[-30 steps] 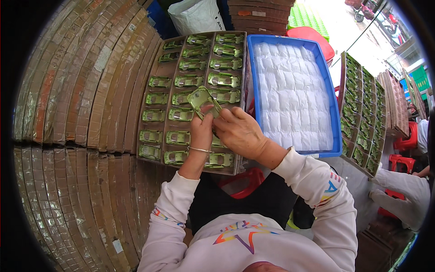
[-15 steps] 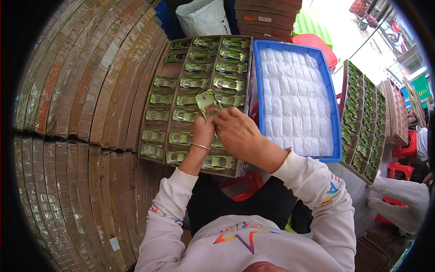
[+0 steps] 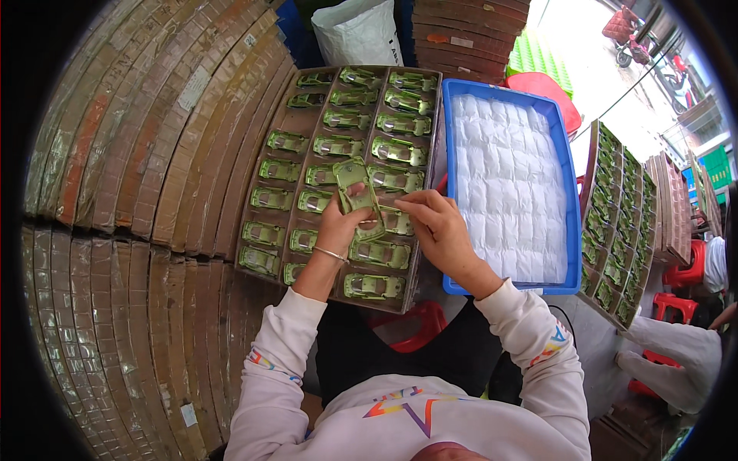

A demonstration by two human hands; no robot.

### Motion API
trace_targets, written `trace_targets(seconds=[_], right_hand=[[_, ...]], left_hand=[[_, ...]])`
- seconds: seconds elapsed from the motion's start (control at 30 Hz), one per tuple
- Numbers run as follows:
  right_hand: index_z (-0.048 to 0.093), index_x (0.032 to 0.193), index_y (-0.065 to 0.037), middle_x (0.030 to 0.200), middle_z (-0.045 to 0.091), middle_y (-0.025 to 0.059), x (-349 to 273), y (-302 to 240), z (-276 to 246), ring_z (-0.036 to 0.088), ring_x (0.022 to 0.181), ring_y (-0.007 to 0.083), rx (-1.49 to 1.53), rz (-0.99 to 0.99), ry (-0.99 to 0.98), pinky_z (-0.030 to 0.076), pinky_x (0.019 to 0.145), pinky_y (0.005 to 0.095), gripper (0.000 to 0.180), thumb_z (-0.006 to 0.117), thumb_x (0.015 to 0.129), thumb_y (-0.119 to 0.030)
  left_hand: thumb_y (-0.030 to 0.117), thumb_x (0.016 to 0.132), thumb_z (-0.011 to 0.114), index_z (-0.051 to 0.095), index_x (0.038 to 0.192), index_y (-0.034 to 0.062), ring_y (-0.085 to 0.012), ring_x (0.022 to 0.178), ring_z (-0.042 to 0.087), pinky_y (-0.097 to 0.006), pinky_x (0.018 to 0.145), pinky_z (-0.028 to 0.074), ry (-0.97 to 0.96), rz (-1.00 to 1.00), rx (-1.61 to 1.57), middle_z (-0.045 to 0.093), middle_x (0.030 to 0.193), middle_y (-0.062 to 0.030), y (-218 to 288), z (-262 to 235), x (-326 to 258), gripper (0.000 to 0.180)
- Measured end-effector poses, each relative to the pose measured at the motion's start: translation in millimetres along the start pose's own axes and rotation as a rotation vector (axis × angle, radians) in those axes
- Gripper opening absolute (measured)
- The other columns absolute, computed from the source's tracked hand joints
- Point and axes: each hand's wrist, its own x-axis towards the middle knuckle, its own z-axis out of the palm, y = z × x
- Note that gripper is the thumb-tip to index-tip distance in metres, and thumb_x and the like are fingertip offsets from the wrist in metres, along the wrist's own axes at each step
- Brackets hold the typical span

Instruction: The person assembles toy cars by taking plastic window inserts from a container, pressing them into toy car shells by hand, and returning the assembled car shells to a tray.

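A light-green toy car body (image 3: 351, 177), with window openings cut through it, is gripped by my left hand (image 3: 335, 230), its thumb along the near side. Just right of it is my right hand (image 3: 447, 237), thumb and forefinger pinched together and apart from the car body. Anything between those fingertips is too small to make out. Both hands are above a shallow brown tray (image 3: 298, 120) with long dividers. Rows of similar green car bodies (image 3: 381, 253) lie in its lanes, and part of them is hidden under my hands.
A blue bin (image 3: 573, 215) of white wrapped packets (image 3: 507, 184) stands right of the tray. Stacked brown trays (image 3: 154, 131) rise along the left. Another tray of green parts (image 3: 619, 223) is farther right, near a person's legs (image 3: 676, 346). A red stool (image 3: 411, 326) is below the tray.
My right hand has drawn away from the car body to the right, its fingers now pinched. More of the car body shows in my left hand. The whole view has shifted slightly.
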Motion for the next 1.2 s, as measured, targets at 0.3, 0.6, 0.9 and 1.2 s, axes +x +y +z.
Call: trace_targets(seconds=[0.3,0.6,0.9,1.2], right_hand=[[0.067,0.109,-0.003,0.103,0.062,0.0121,-12.9,61.9,-2.1,0.064,0.089,0.0266,0.205,0.270,-0.015,0.051,0.075,0.0320,0.032,0.056,0.082,0.009],[0.068,0.110,-0.001,0.104,0.062,0.0102,-42.7,154.9,-49.9,0.065,0.086,0.0191,0.225,0.629,0.118,0.053,0.074,0.0266,0.034,0.051,0.084,0.012],[0.067,0.108,0.002,0.103,0.061,0.0087,-33.0,247.9,-93.4,0.063,0.085,0.0165,0.146,0.672,0.284,0.051,0.075,0.0261,0.026,0.054,0.085,0.006],[0.071,0.103,-0.001,0.089,0.066,0.0147,-6.6,360.3,-150.6,0.067,0.080,0.0234,-0.361,0.772,0.485,0.051,0.075,0.0305,0.020,0.059,0.087,-0.005]], left_hand=[[0.001,0.077,0.059,0.056,0.109,-0.0006,-0.0258,0.071,0.066,-0.033,0.065,0.053,0.216,0.227,0.537,0.068,0.090,-0.0117,-12.7,-67.0,72.5,0.032],[0.001,0.076,0.058,0.061,0.112,0.0139,-0.0370,0.096,0.064,-0.044,0.082,0.050,0.515,0.532,1.272,0.067,0.101,-0.0173,14.6,-181.7,244.3,0.038],[0.000,0.080,0.053,0.070,0.101,0.0151,-0.0384,0.098,0.061,-0.044,0.080,0.051,0.269,0.478,1.761,0.065,0.103,-0.0155,29.9,-247.6,352.7,0.031],[-0.010,0.082,0.050,0.061,0.113,0.0098,-0.0377,0.105,0.056,-0.047,0.083,0.049,0.450,0.394,1.819,0.057,0.116,-0.0133,42.3,-212.6,369.0,0.039]])
